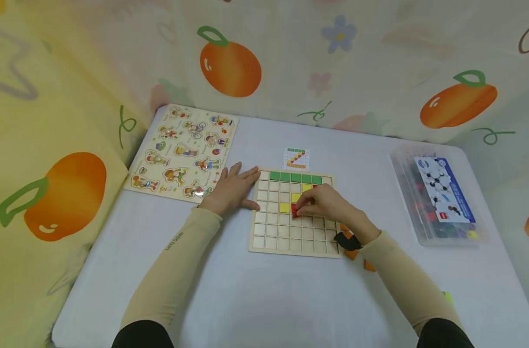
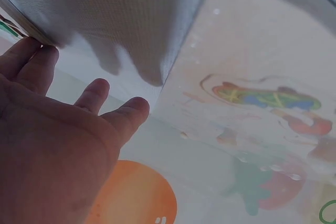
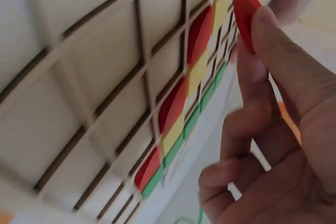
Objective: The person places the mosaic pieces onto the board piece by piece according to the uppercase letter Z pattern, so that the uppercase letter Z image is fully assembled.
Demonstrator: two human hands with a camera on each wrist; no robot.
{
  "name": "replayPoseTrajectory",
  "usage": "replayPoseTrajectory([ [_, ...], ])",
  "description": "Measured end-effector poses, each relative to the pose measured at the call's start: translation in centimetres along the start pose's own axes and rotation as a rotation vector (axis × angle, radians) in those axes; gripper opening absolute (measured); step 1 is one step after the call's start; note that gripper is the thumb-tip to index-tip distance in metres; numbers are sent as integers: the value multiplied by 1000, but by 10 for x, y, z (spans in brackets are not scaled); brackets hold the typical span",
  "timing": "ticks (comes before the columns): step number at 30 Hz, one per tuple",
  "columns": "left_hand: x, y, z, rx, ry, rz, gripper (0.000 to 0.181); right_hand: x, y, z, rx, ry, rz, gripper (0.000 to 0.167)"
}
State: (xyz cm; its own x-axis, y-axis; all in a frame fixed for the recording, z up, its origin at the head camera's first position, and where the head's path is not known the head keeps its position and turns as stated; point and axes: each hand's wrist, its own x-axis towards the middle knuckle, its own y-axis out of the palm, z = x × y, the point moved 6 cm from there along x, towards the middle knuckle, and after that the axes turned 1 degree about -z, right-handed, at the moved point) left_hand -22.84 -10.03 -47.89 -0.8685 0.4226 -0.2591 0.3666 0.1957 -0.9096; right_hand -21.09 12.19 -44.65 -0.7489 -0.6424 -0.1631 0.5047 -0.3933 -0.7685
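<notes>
Right hand [image 1: 324, 201] in pinch grip

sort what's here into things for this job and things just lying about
For the job: grid board, red piece in right hand, other red pieces, green tiles, yellow tiles; likely pattern card, orange pieces
Apparently just lying about: picture board, plastic box

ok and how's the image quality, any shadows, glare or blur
Head view: fairly even light, soft shadow beside the left sleeve on the white table; left wrist view: dim, finger-shaped shadows, bright specks on the picture board; right wrist view: grid board steeply foreshortened, soft at left.
</notes>
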Motion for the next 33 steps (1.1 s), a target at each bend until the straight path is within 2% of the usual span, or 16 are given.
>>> replayPoseTrajectory([
  [3, -1, 0, 1, -3, -4, 1, 105, 9, 6, 7, 8, -20, 10, 9],
  [7, 0, -1, 0, -8, -4, -5, 105, 16, 16, 12, -4, -4, 33, 12],
  [13, 0, 0, -1, -13, -5, -11, 105, 18, 26, 10, -102, 128, 52, 18],
  [16, 0, 0, 0, -10, -9, -12, 105, 18, 28, 11, -128, 164, 44, 19],
  [33, 1, 1, 1, -11, -4, -6, 105, 14, 26, 21, -201, 75, -15, 16],
])
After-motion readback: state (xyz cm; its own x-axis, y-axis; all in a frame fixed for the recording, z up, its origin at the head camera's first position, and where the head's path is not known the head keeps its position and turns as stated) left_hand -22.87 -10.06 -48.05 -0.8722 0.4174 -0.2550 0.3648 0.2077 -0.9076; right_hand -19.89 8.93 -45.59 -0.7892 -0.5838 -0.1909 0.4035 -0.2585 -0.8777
